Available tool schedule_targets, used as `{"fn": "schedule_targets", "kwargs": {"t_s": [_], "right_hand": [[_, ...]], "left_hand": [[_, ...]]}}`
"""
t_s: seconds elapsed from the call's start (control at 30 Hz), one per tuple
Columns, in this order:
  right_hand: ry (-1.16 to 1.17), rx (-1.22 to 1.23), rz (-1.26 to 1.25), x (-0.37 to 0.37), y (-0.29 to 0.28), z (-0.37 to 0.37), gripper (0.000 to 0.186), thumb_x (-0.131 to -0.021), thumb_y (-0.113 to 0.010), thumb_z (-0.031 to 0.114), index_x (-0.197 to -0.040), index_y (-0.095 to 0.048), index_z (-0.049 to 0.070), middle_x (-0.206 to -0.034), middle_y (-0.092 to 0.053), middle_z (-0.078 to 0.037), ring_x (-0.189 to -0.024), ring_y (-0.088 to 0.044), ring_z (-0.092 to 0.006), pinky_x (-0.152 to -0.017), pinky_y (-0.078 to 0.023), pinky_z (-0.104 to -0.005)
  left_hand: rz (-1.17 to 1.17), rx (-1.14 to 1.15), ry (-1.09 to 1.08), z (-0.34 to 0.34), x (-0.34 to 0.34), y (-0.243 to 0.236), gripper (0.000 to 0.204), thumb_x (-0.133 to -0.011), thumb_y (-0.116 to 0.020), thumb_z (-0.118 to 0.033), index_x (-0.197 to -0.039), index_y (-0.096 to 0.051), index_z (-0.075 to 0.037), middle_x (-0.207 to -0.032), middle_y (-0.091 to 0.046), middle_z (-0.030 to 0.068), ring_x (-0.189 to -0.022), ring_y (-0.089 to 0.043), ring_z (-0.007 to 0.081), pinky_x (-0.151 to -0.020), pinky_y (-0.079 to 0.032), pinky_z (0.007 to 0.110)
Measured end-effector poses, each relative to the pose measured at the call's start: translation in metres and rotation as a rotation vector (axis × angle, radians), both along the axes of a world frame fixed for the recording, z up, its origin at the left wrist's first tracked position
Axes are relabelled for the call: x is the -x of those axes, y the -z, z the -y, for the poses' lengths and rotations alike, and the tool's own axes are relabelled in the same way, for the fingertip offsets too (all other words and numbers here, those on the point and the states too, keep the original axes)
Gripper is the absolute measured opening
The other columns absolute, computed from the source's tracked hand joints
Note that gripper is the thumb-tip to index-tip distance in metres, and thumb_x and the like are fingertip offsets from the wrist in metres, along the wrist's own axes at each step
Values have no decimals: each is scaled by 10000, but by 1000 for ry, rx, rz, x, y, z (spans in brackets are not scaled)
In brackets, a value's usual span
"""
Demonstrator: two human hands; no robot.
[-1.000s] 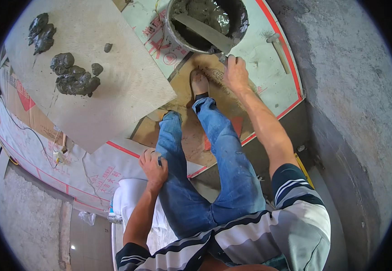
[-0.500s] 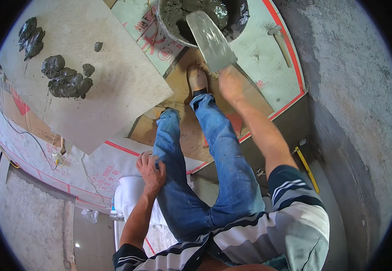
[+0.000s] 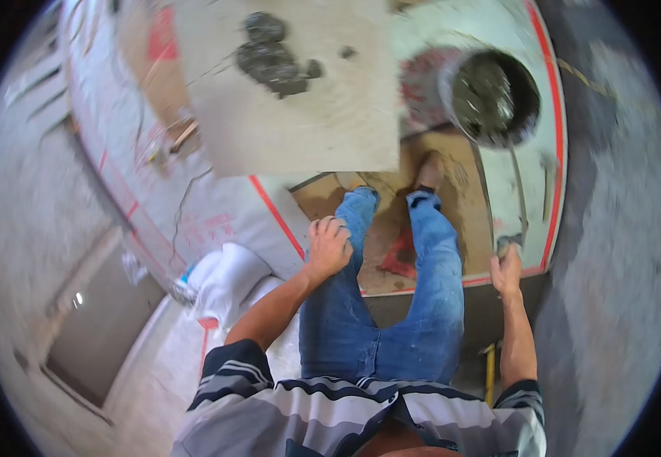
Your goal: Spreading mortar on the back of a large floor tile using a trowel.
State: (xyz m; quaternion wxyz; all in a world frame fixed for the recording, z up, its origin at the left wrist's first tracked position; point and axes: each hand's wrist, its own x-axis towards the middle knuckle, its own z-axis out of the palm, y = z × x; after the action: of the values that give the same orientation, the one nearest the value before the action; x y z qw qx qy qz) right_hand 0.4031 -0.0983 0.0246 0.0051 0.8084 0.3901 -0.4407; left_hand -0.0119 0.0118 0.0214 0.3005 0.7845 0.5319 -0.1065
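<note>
My right hand is closed around the handle of a trowel at the right, its long blade seen nearly edge-on and pointing away from me. Beyond it stands a round bucket holding wet grey mortar. On my left knee rests my left hand, empty, its fingers draped over the jeans. Far ahead lies a large beige tile carrying several dark lumps of mortar.
Brown cardboard lies under my feet. White sheeting with red lines covers the raised surface. A white sack sits at my left, a yellow tool low at the right. A rough grey wall rises on the right.
My view has turned, so tile and bucket appear further right. My right hand has drawn the trowel back from beside the bucket toward my right side. The left hand stays on the knee.
</note>
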Motion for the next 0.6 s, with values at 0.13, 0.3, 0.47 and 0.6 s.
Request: {"fn": "schedule_targets", "kwargs": {"t_s": [0.13,0.3,0.47,0.6], "right_hand": [[-252,-174,101,4,-22,-81,386,-833,-553,219,-1122,-422,0,-929,-580,-280,-832,-574,-444,-713,-441,-497],[-397,-177,-17,82,11,-222,278,-897,-504,233,-1063,-411,31,-867,-592,-298,-797,-562,-482,-668,-436,-525],[-825,-312,-123,228,94,-323,276,-910,-491,279,-1027,-428,37,-891,-591,-264,-830,-567,-447,-675,-454,-500],[-1125,-356,-29,325,159,-388,285,-909,-491,320,-976,-436,49,-872,-619,-214,-771,-602,-398,-656,-478,-486]], "left_hand": [[217,-47,-181,-9,0,-37,203,-653,-635,-116,-845,-580,-86,-995,-541,94,-1010,-489,294,-878,-355,453],[414,122,-345,-14,7,-14,197,-691,-618,-110,-877,-568,-70,-924,-560,128,-858,-544,321,-724,-429,423],[388,342,-299,3,28,45,217,-728,-608,-165,-919,-578,-67,-937,-557,113,-902,-536,305,-763,-418,429],[431,430,-330,3,57,73,235,-761,-601,-184,-964,-579,-68,-966,-561,104,-937,-527,306,-788,-407,441]]}}
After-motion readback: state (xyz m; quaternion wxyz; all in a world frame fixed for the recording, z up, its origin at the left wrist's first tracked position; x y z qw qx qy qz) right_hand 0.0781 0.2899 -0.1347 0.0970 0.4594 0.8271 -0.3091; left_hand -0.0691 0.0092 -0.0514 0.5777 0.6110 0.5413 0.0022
